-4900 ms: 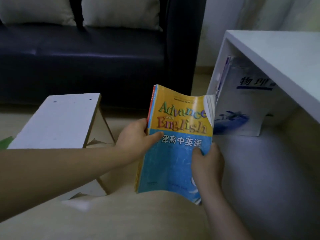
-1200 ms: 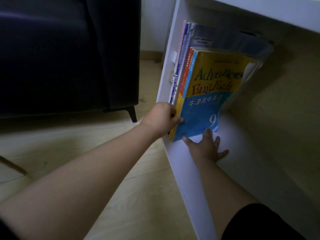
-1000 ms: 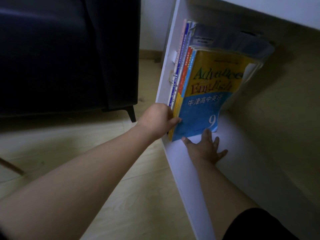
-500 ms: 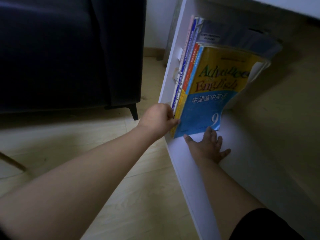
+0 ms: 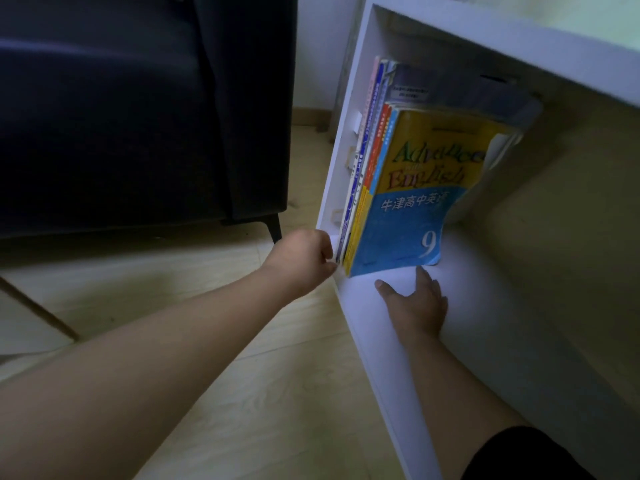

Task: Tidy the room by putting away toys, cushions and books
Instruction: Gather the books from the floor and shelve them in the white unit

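**Risk:** Your book (image 5: 408, 216) stands at the front of the shelf (image 5: 502, 341), leaning on the stack (image 5: 367, 140) at its 10 o'clock. Its cover is bowed and its upper far corner curls. Nothing props the free side. If you let go too soon, the limp paperback will likely slump toward 3 o'clock into the open bay. It could also slide off the front lip onto the floor (image 5: 249, 375), and a hasty shove could crease the cover further.

**Grip:**
- **Right hand:** Your right hand (image 5: 415, 303) lies palm down on the shelf at the book's 6 o'clock. Its grip is apart, with fingers spread and nothing held. One fingertip reaches the book's lower edge, but contact cannot be confirmed.
- **Left hand:** Your left hand (image 5: 304, 261) is at the book's 8 o'clock, with fingers curled against the lower spines by the side panel. The fingertips are hidden, so you cannot tell whether that grip is clamped on a spine or only resting there.

Beyond, at 10 o'clock, sits a dark sofa (image 5: 138, 116).
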`<move>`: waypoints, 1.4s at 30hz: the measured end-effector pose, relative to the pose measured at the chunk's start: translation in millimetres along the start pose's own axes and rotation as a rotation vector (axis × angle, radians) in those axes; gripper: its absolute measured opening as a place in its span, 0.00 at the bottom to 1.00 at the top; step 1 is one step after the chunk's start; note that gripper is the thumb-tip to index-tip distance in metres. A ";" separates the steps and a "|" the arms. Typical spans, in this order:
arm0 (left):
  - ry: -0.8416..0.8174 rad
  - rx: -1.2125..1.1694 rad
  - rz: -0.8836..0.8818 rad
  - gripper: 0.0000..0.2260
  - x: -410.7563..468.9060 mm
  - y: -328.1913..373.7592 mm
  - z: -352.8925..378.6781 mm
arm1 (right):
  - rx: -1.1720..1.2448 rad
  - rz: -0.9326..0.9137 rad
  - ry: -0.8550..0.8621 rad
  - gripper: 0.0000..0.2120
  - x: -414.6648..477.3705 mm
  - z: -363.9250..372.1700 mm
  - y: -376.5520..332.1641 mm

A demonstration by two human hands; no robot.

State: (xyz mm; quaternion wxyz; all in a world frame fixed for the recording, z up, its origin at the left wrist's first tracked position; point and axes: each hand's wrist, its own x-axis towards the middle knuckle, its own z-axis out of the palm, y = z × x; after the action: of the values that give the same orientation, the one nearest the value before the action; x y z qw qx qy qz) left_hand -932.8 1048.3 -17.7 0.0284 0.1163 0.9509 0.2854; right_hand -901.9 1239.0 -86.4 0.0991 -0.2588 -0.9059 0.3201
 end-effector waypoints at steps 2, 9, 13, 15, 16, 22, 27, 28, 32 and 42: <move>-0.010 -0.002 -0.007 0.08 -7.8 -0.2 -2.4 | 0.080 0.045 -0.011 0.39 -11.4 -0.6 -1.4; -0.042 -0.005 -0.026 0.10 -38.9 4.6 -18.9 | 0.430 0.144 0.057 0.30 -57.1 -5.9 -19.8; -0.057 -0.021 -0.027 0.14 -60.0 4.0 -35.3 | 0.644 0.162 0.070 0.24 -84.3 -21.0 -39.2; -0.053 -0.021 -0.033 0.15 -70.7 3.3 -41.9 | 0.712 0.151 0.064 0.22 -101.9 -28.1 -44.9; -0.044 -0.032 -0.048 0.16 -78.9 2.0 -45.8 | 0.738 0.130 0.042 0.20 -112.6 -31.7 -48.5; 0.016 -0.108 -0.123 0.15 -127.4 8.2 -79.5 | 0.832 -0.051 -0.139 0.12 -167.6 -48.7 -72.2; 0.116 -0.131 -0.230 0.13 -179.5 6.4 -107.9 | 0.837 -0.177 -0.293 0.12 -188.5 -52.4 -110.4; 0.129 -0.137 -0.254 0.13 -191.7 6.7 -113.8 | 0.831 -0.201 -0.330 0.12 -192.4 -52.6 -117.8; 0.183 -0.101 -0.364 0.11 -249.0 -1.7 -143.8 | 0.858 -0.295 -0.524 0.10 -215.2 -50.7 -146.9; 0.368 -0.128 -0.626 0.09 -366.1 -27.8 -184.5 | 0.750 -0.645 -0.923 0.11 -276.9 -69.3 -187.6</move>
State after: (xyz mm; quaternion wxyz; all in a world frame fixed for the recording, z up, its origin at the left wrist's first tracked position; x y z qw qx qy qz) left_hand -605.0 840.0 116.7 -0.0501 -0.2355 0.9098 0.3379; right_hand -719.7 1004.2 82.0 -0.1240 0.2398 -0.7149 0.6450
